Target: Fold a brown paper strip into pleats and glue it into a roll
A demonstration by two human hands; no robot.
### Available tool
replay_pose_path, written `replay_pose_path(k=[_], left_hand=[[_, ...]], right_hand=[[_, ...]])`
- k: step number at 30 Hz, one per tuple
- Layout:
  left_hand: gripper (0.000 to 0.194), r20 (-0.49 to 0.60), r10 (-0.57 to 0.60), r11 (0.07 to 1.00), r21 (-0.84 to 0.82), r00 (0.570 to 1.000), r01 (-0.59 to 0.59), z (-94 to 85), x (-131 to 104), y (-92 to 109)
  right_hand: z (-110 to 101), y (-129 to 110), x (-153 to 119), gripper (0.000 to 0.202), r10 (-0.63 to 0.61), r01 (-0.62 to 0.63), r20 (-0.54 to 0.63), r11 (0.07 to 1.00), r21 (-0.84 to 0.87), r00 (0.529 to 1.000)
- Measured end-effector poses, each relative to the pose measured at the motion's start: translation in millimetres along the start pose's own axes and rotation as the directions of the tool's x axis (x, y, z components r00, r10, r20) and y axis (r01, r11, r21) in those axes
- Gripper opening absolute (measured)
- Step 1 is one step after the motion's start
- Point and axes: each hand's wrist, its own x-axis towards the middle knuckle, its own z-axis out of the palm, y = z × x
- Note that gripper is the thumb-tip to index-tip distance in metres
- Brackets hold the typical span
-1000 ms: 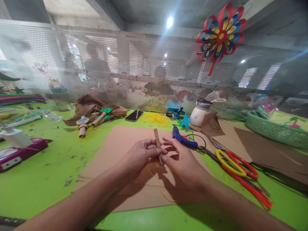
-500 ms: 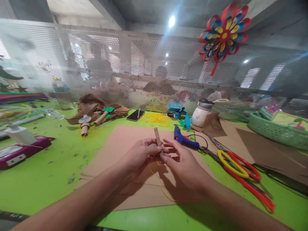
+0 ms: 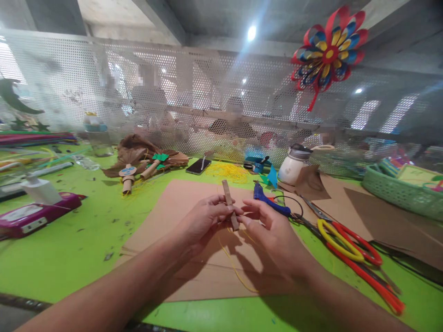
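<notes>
Between the thumb and fingers of my left hand (image 3: 204, 219) is a narrow brown cardboard strip (image 3: 227, 196), tilted with its top end to the left. My right hand (image 3: 268, 223) is at the strip's lower right side, thumb and fingertips drawn together close to it. A thin yellow string (image 3: 232, 263) hangs below the strip and curves down to the right. Another bit of it runs by my right fingers, which seem to pinch it; the exact hold is partly hidden. Under both hands lie brown cardboard sheets (image 3: 166, 207).
To the right are a blue glue gun (image 3: 268, 200), scissors with yellow and red handles (image 3: 341, 240) and a green basket (image 3: 398, 189). Farther back lie a phone (image 3: 198, 166), yellow string pile (image 3: 228, 171), white jar (image 3: 292, 168) and paper figures (image 3: 128, 171). A purple power strip (image 3: 44, 214) sits left.
The cardboard strip's lower end now shows more clearly between my hands. My right hand has shifted slightly right, and the whole view has swung a little left.
</notes>
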Motion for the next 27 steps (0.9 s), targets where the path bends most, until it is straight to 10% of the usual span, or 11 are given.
replay_pose_path(k=[9, 27], left_hand=[[0.018, 0.052, 0.188, 0.982, -0.029, 0.981, -0.187, 10.8, -6, 2], [0.015, 0.019, 0.183, 0.983, 0.017, 0.983, -0.183, 9.0, -6, 2]], right_hand=[[6, 1, 1, 0.032, 0.036, -0.036, 0.002, 0.999, 0.014, 0.999], [7, -3, -3, 0.023, -0.011, 0.011, 0.009, 0.996, -0.091, 1.000]])
